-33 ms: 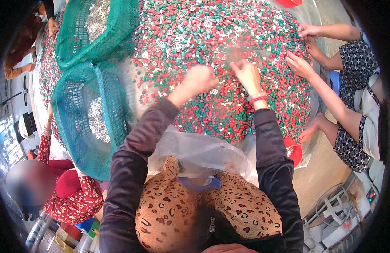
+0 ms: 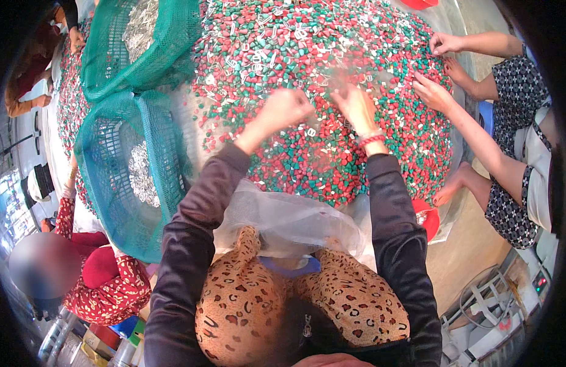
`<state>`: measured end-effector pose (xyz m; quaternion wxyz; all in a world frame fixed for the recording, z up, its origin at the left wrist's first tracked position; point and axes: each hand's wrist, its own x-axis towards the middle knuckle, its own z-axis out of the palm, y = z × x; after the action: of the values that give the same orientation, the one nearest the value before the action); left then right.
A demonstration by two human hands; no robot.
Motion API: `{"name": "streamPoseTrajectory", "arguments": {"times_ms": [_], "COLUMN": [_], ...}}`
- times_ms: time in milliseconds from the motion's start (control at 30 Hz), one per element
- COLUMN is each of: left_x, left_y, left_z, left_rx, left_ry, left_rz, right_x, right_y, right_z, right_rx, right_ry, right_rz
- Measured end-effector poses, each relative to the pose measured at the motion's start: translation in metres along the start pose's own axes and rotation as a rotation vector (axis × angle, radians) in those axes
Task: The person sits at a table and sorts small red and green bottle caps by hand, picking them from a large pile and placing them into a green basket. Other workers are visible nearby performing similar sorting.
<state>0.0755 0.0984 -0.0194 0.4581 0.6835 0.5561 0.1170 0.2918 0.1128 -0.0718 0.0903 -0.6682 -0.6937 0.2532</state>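
A wide heap of small red and green pebble-like pieces (image 2: 283, 168) spreads before me, with white and clear plastic loops and strips mixed in. Over its middle, my left hand (image 2: 285, 110) is closed, fingers curled in toward the palm. Close by on its right, my right hand (image 2: 359, 109) has its fingers bent together in a pinch and wears a red and white band at the wrist. Whatever either hand holds is too small or hidden to make out. A clear plastic loop (image 2: 311, 131) lies on the heap below and between my hands.
Two green mesh-lined baskets, a far one (image 2: 102, 64) and a near one (image 2: 112, 202), hold pale pieces at left. A red bowl (image 2: 425, 219) stands at right. A co-worker's hands (image 2: 436, 95) reach over the heap's right edge. Another person in red (image 2: 112, 287) sits at left.
My left hand has shifted very slightly left and up. My right hand has moved a touch to the left. The baskets and heap look the same.
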Motion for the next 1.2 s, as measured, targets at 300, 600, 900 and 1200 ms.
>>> {"name": "streamPoseTrajectory", "arguments": {"times_ms": [300,600,900,1200], "left_x": [0.004,0.026,-0.028,-0.029], "left_y": [-0.005,-0.037,-0.022,-0.002], "left_z": [-0.038,0.037,-0.006,-0.044], "left_rx": [-0.774,0.620,-0.673,-1.511], "left_ry": [-0.171,0.097,-0.114,-0.426], "left_rz": [-0.130,0.402,-0.049,0.129], "right_x": [-0.031,-0.069,-0.106,-0.101], "right_y": [-0.005,0.009,0.028,0.028], "right_z": [0.017,0.001,-0.062,-0.096], "right_rx": [-0.090,0.275,2.069,1.948], "right_ry": [0.033,0.067,-0.323,-0.461], "right_rz": [-0.128,0.223,0.175,-0.090]}}
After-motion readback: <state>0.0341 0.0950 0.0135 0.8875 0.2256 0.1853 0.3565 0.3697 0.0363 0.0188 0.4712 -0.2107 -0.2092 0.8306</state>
